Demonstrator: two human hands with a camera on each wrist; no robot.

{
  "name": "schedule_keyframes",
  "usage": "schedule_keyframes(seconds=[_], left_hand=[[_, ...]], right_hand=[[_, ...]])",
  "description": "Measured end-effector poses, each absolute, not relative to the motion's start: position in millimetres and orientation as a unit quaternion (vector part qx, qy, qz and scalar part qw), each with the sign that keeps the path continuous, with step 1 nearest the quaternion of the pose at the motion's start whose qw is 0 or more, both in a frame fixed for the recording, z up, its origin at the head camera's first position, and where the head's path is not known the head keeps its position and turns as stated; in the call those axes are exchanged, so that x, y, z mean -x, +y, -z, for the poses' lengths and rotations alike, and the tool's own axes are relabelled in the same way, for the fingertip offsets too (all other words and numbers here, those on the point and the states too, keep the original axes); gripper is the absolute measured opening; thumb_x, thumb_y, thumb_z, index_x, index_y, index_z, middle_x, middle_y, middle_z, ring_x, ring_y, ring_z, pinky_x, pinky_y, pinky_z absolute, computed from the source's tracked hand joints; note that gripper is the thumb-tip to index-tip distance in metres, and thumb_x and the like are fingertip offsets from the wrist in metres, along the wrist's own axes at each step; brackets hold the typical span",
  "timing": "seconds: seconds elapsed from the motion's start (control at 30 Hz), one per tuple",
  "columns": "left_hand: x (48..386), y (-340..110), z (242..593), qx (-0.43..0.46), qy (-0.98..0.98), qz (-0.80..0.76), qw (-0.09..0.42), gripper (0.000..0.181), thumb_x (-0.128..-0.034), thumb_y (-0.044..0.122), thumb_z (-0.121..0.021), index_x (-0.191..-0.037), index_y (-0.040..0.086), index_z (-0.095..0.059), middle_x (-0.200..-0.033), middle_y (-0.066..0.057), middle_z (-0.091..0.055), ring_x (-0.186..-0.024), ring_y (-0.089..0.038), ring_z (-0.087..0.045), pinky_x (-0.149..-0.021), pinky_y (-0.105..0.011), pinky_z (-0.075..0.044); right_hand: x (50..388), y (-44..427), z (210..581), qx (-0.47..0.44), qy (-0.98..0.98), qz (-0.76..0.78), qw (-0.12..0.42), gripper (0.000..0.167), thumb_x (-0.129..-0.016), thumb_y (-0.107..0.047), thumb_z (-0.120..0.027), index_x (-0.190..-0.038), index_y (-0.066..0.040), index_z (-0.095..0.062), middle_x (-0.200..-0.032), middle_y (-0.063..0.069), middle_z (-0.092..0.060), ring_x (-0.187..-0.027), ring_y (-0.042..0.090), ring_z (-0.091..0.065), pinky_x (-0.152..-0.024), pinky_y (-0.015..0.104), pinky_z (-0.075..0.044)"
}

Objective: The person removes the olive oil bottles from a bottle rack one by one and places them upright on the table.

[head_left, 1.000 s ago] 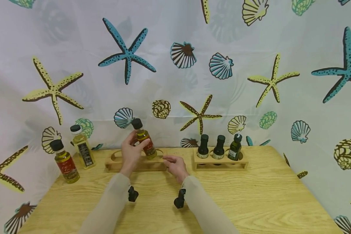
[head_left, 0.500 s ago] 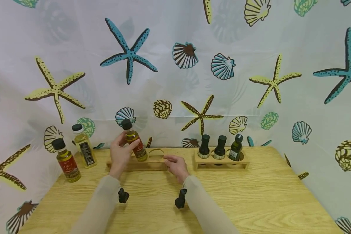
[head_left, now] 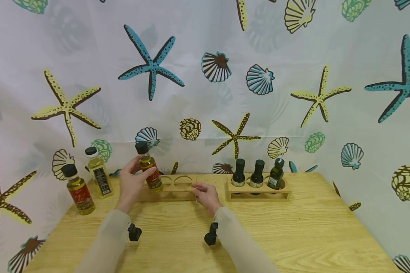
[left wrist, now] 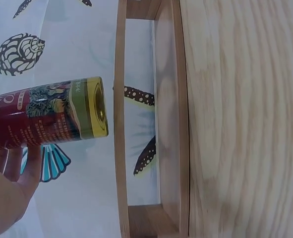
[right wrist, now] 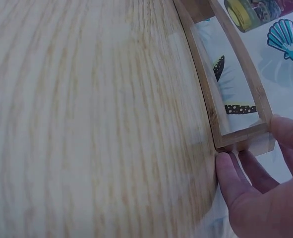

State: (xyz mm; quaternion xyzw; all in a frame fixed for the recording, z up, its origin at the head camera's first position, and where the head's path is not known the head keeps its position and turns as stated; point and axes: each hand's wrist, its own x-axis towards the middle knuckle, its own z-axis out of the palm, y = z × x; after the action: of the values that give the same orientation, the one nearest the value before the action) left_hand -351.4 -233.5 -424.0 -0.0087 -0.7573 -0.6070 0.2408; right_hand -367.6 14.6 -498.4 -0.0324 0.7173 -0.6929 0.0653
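While left grip (head_left: 131,184) clasps one bottle (left wrist: 52,114) of six—right grip (head_left: 206,197) holds one rack (left wrist: 168,109).

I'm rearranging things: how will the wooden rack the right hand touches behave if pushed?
The wooden rack is probably stiff, with straight, joined boards. It's likely light for its size, being an open frame. Sitting low and long on the table, it seems apter to slide than tip.

A white fabric sheet (head_left: 205,22), printed with blue, yellow and brown starfish (head_left: 152,67) and multicoloured seashells (head_left: 260,79), hangs behind the far edge of the pale yellow, wood-grained tabletop (head_left: 294,235) and along its left and right edges. A thin horizontal crease (head_left: 287,137) crosses the sheet above the far edge, under soft, diffuse light.
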Motion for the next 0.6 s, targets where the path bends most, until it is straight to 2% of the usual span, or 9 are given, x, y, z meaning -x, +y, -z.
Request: schedule_keyframes(seconds=[0.2,0.43,0.6], left_hand=[[345,-250,426,0.007,-0.771,0.595,0.227,0.062,-0.0848,0.030,-0.078,-0.142,0.022,-0.054,-0.133,-0.006,-0.058,-0.109,-0.009,-0.057,-0.084,-0.017,-0.051],[337,-270,424,-0.026,-0.791,0.568,0.223,0.068,-0.0835,0.039,-0.078,-0.144,0.025,-0.051,-0.133,-0.005,-0.057,-0.108,-0.007,-0.055,-0.081,-0.015,-0.049],[333,-284,427,-0.034,-0.781,0.572,0.249,0.063,-0.0835,0.032,-0.079,-0.141,0.020,-0.056,-0.123,0.003,-0.061,-0.100,-0.002,-0.056,-0.077,-0.012,-0.048]], right_hand=[[366,14,501,0.028,0.718,0.692,0.067,0.028,-0.098,-0.015,-0.061,-0.125,-0.011,-0.068,-0.126,0.010,-0.063,-0.115,0.029,-0.061,-0.090,0.041,-0.054],[364,14,502,0.027,0.718,0.693,0.064,0.028,-0.098,-0.014,-0.061,-0.124,-0.010,-0.069,-0.124,0.011,-0.065,-0.111,0.030,-0.062,-0.084,0.038,-0.054],[365,15,501,0.028,0.716,0.695,0.059,0.029,-0.098,-0.014,-0.061,-0.125,-0.008,-0.068,-0.123,0.011,-0.065,-0.112,0.030,-0.062,-0.081,0.036,-0.054]])
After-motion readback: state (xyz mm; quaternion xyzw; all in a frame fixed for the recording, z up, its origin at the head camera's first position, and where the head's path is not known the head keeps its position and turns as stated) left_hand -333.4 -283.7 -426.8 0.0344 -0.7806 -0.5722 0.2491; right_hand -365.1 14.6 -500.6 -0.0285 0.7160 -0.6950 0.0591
